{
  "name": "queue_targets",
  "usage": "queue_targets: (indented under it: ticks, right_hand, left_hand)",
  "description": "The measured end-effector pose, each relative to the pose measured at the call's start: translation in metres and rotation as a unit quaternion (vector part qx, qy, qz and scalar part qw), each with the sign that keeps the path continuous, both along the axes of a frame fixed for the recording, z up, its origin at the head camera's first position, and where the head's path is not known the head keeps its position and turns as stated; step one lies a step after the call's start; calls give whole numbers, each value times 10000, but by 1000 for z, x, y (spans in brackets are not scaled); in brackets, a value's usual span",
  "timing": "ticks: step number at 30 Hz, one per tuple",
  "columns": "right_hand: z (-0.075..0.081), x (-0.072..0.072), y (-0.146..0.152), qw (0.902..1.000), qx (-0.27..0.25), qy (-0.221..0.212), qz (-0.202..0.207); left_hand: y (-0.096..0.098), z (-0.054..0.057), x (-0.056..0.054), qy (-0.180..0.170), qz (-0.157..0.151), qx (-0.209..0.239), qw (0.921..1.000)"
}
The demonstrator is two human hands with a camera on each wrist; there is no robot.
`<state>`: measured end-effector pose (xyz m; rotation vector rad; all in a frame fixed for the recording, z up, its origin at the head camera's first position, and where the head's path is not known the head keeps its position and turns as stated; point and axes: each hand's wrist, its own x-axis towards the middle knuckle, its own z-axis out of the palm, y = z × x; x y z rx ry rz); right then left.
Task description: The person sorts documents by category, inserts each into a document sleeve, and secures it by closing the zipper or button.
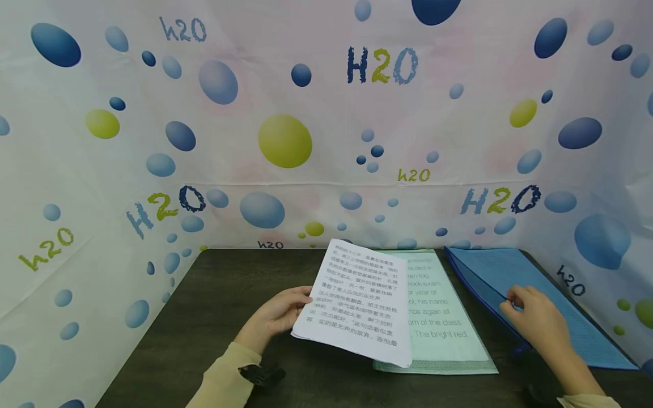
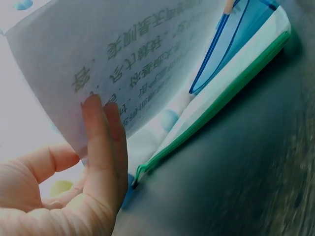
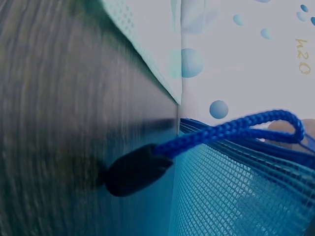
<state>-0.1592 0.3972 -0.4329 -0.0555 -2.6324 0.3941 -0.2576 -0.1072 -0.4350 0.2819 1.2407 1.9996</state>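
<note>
In the head view my left hand (image 1: 280,313) pinches the left edge of some white sheets printed with Chinese text (image 1: 357,300), thumb on one side and fingers on the other. The sheets are raised at a tilt and overlap a pale green zip pouch (image 1: 451,351), through which English print shows. My right hand (image 1: 543,320) pinches the upper edge of a blue mesh zip pouch (image 1: 561,300), whose left side gapes. In the right wrist view, a blue cord pull with a black end (image 3: 135,169) hangs by the blue pouch's zip edge; most of that hand is out of view.
Both pouches lie side by side on a dark wood-grain table (image 1: 224,283). Behind it hangs a white backdrop (image 1: 326,34) with blue and green dots and "H2O" lettering. A dark strap (image 1: 260,374) is around the left wrist.
</note>
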Motion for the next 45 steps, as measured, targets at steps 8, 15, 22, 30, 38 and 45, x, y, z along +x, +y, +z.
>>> queue_targets:
  ticks: [8, 15, 22, 30, 38, 45]
  right_hand:
    - [0, -1, -1, 9999, -132, -2, -34]
    - [1, -1, -2, 9997, -213, -71, -89]
    - [1, -1, -2, 9997, -228, -40, -97]
    - [1, -1, -3, 9995, -270, -61, -161]
    - [2, -2, -3, 9995, -258, 14, -170]
    - [3, -2, -2, 9996, -250, 48, -139]
  left_hand:
    - [21, -1, 0, -138, -122, 130, 9997]
    - [42, -3, -4, -287, -282, 298, 9987]
    - [64, -6, -8, -403, -365, 359, 9979]
    - [92, -9, -12, -546, -327, 399, 9972]
    - [120, -11, -14, -620, -145, 413, 9971]
    - [143, -15, -19, -814, 80, 498, 9954]
